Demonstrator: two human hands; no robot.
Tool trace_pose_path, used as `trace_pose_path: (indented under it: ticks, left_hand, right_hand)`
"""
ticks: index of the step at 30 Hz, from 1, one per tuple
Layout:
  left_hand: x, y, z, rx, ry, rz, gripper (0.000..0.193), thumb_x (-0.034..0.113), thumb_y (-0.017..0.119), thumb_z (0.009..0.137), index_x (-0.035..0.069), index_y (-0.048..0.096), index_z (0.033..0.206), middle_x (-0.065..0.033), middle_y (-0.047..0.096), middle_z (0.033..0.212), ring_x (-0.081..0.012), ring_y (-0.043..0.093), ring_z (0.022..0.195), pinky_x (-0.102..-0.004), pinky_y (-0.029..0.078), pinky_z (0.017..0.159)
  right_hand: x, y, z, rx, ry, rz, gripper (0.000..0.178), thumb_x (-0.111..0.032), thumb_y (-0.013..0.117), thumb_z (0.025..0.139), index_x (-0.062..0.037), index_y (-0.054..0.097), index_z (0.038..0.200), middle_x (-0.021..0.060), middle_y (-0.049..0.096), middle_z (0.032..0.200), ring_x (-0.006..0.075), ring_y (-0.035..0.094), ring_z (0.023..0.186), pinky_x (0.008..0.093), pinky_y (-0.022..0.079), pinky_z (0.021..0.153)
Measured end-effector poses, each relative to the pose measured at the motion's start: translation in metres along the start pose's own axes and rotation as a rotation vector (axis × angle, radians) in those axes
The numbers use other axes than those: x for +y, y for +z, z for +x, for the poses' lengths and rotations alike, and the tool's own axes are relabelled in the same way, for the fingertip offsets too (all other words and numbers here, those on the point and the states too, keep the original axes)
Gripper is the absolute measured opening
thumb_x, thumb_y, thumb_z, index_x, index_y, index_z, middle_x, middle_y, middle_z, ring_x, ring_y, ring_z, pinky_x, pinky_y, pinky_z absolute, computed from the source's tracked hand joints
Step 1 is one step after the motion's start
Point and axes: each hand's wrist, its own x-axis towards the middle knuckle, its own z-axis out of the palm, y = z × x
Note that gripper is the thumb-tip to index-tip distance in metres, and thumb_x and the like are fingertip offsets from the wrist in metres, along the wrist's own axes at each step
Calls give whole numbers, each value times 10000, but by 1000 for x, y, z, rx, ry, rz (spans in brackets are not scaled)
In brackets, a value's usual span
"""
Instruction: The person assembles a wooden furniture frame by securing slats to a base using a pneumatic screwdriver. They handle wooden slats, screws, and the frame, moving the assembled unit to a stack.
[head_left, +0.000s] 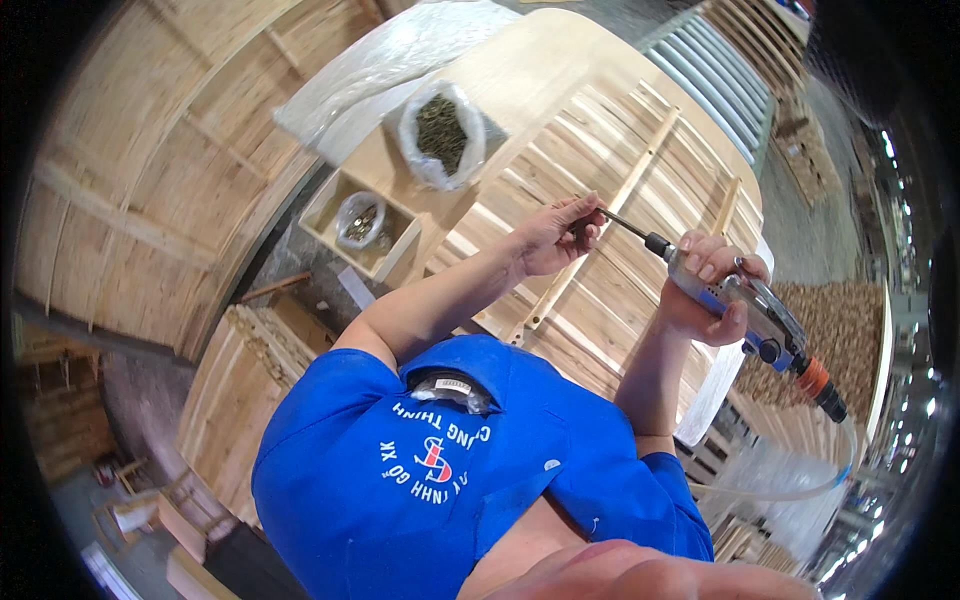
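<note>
My right hand (712, 285) is wrapped round the grey and blue body of an air screwdriver (768, 322), with an orange collar and a clear hose at its rear. Its long thin bit (628, 226) points left to my left hand (562, 236). There the thumb and fingers are pinched together at the bit's tip; something small and dark shows among them, too small to name. Both hands are above a slatted wooden panel (560, 170), across which light wooden battens (645, 170) lie.
Left of the panel, an open wooden box (405, 252) holds a bag of small metal parts (360, 218). Beyond it sits a plastic bag of screws (441, 135). Large wooden panels (140, 210) stand at the left; a roller conveyor (705, 75) lies at the far right. The hose (800, 492) hangs at my right.
</note>
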Motion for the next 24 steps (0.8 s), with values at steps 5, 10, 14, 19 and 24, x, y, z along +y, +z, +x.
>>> trace_pose_path:
  ticks: [5, 10, 14, 19, 24]
  left_hand:
    - [-14, 1, -50, 77, -98, -43, 389, 438, 630, 784, 77, 617, 930, -28, 583, 752, -122, 540, 614, -229, 453, 600]
    - [7, -74, -97, 69, 128, 14, 409, 365, 433, 915, 3, 563, 1054, -64, 601, 845, -110, 495, 629, -226, 418, 565]
    - [49, -116, -137, 317, 315, -160, 261, 183, 398, 898, 12, 538, 1036, -75, 585, 811, -119, 459, 575, -232, 398, 510]
    - [74, -155, -166, 372, 425, 56, 173, 195, 448, 887, 54, 547, 886, -49, 534, 743, -136, 471, 588, -239, 415, 523]
    - [86, -147, -159, 750, 411, 141, 189, 250, 536, 862, 67, 555, 821, -23, 481, 627, -146, 461, 590, -258, 401, 535]
  right_hand:
    - [-9, 33, -17, -29, -22, -45, 432, -355, 531, 784, -69, 441, 1095, 78, 513, 692, 208, 505, 653, 400, 417, 670]
    - [-35, 35, -12, -42, -108, -50, 447, -356, 541, 786, -61, 447, 1109, 88, 531, 705, 225, 525, 679, 404, 418, 678]
    - [-61, 20, -9, -69, -145, -43, 445, -365, 539, 783, -75, 459, 1112, 80, 536, 726, 219, 524, 700, 400, 395, 692]
    - [-80, 9, -7, -79, -144, 8, 440, -373, 528, 783, -97, 461, 1119, 64, 538, 749, 208, 516, 723, 401, 378, 711]
    - [-81, 6, -9, -77, -145, -20, 441, -373, 530, 784, -98, 456, 1121, 59, 531, 752, 205, 508, 719, 402, 375, 713]
